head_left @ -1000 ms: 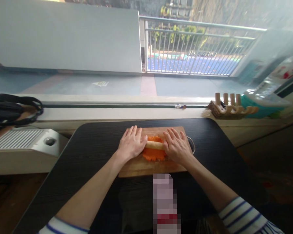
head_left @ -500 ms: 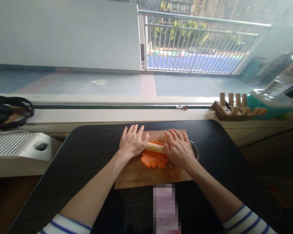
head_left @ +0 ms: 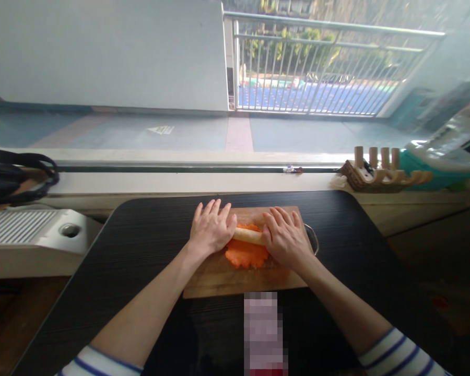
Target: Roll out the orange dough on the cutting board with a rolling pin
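Note:
A wooden cutting board [head_left: 219, 279] lies on a black table [head_left: 141, 245]. On the board sits a flattened orange sheet of dough [head_left: 246, 254]. A pale wooden rolling pin [head_left: 247, 236] lies across the dough's far part. My left hand [head_left: 211, 228] presses flat on the pin's left end with fingers stretched forward. My right hand [head_left: 284, 235] presses flat on its right end. Only the pin's middle shows between the hands. A metal loop handle [head_left: 312, 239] sticks out at the board's right edge.
A white ribbed appliance [head_left: 27, 230] stands left of the table, with a black bag [head_left: 11, 175] behind it. On the window sill at the right sits a wooden rack with pegs [head_left: 376, 169] and a teal container [head_left: 431, 169]. A window with a railing lies beyond.
The hands and pin stay over the orange dough, shifting only slightly along the board. The view has tilted a little, so the board sits lower in the picture than one second ago.

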